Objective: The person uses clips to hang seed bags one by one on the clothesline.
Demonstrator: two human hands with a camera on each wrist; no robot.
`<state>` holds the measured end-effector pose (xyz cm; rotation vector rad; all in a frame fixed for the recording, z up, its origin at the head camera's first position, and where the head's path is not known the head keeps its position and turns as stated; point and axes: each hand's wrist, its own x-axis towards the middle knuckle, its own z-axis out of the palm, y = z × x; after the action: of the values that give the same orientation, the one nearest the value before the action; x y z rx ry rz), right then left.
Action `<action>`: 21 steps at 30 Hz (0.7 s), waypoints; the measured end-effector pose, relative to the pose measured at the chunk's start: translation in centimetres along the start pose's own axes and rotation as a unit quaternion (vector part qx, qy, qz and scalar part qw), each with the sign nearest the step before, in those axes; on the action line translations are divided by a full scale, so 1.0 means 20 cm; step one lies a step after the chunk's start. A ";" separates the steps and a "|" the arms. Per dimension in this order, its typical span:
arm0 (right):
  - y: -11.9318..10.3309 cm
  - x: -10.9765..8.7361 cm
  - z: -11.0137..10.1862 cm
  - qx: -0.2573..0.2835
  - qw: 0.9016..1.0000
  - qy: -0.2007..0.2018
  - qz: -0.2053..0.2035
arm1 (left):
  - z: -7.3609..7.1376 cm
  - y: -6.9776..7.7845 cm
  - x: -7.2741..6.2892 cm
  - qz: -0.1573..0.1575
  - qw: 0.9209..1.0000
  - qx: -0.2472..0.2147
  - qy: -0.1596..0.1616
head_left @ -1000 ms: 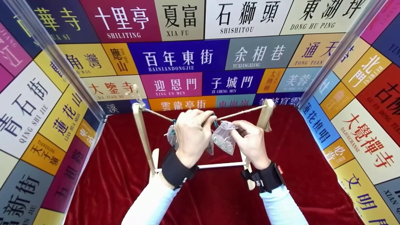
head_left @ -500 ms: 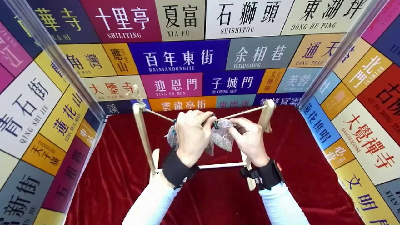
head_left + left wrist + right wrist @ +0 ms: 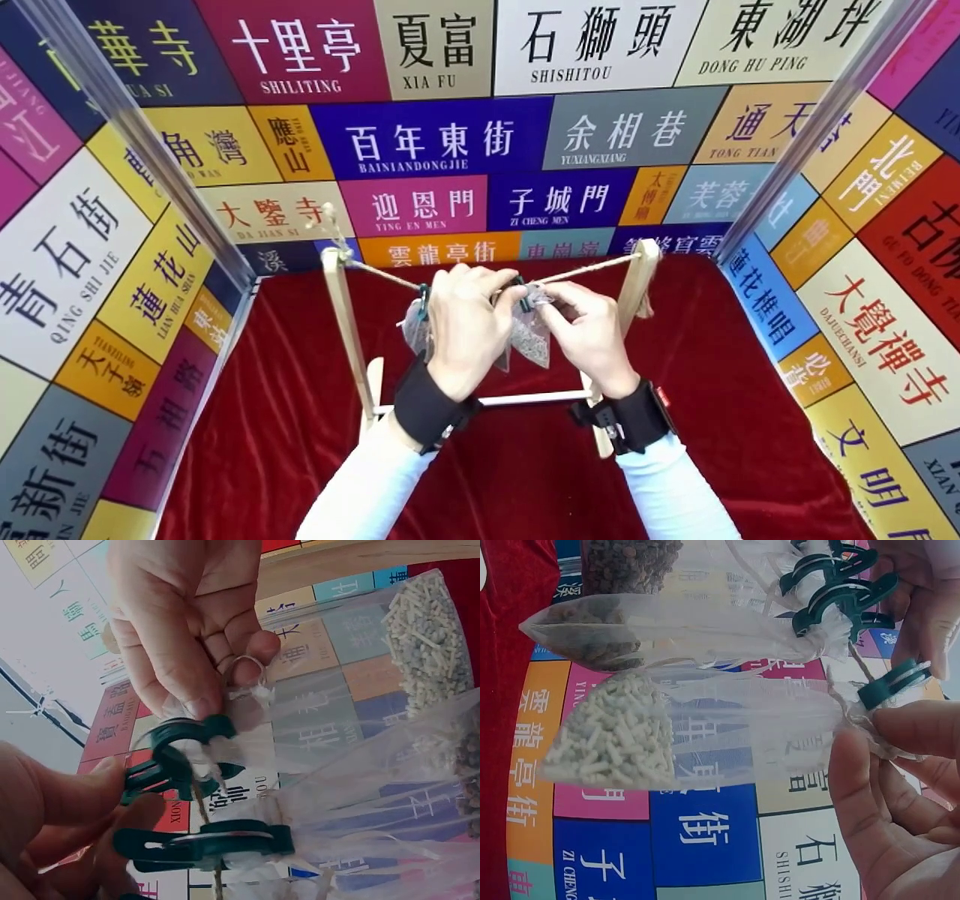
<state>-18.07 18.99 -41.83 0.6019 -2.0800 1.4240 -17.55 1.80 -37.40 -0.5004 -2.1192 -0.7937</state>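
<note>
In the head view my left hand (image 3: 472, 326) is at the rope (image 3: 574, 270), knuckles up. Its thumb and finger pinch the handles of a green clip (image 3: 176, 757), as the left wrist view shows. My right hand (image 3: 592, 334) pinches the gathered neck of a sheer drawstring pouch (image 3: 615, 731) holding short whitish pellets. That neck is right at the clip's jaws on the rope. Beside it, a second green clip (image 3: 202, 840) holds another sheer pouch (image 3: 592, 630) with dark brown bits. My left hand hides part of the hanging pouches in the head view.
A wooden frame has a left post (image 3: 346, 330) and a right post (image 3: 637, 281), with the rope tied between their tops. A pale crossbar (image 3: 532, 397) joins them low down. Red velvet cloth (image 3: 517, 480) lies beneath. Lettered panels (image 3: 427, 139) surround the back and sides.
My right hand has moved left, bringing the pellet pouch's neck up to the clip by my left hand. The left hand stays nearly in place at the rope.
</note>
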 end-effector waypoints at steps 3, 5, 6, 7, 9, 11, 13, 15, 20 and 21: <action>0.00 0.00 0.00 -0.008 1.000 -0.008 -0.004 | 0.00 0.00 0.00 -0.004 1.000 0.001 -0.023; 0.00 0.00 -0.01 -0.014 1.000 -0.012 -0.007 | -0.01 0.00 0.00 -0.008 0.999 0.000 -0.040; 0.00 0.00 -0.01 -0.017 1.000 -0.013 -0.008 | -0.02 0.00 0.00 -0.011 0.999 -0.001 -0.048; 0.01 0.00 -0.01 -0.020 1.000 -0.015 -0.008 | -0.02 0.00 0.00 -0.013 0.998 -0.001 -0.056; 0.01 0.00 -0.01 -0.025 1.000 -0.016 -0.006 | -0.03 0.00 0.00 -0.014 0.997 -0.002 -0.071; 0.01 0.00 -0.01 -0.028 0.999 -0.017 -0.004 | -0.04 0.00 0.00 -0.013 0.996 -0.005 -0.083; 0.01 0.00 -0.01 -0.030 0.999 -0.017 -0.002 | -0.05 0.00 0.00 -0.011 0.996 -0.015 -0.090; 0.01 0.00 -0.02 -0.036 0.999 -0.018 -0.005 | -0.07 0.00 -0.01 -0.005 0.996 -0.031 -0.089; 0.02 -0.02 -0.04 -0.050 0.998 -0.029 -0.021 | -0.13 -0.02 -0.07 0.026 0.996 -0.065 -0.055; 0.02 -0.02 -0.05 -0.052 0.998 -0.032 -0.023 | -0.14 -0.02 -0.08 0.034 0.996 -0.068 -0.045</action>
<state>-17.79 20.03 -42.06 0.6548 -2.1612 1.2772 -15.22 -0.62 -37.49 -0.6892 -2.1275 -0.8955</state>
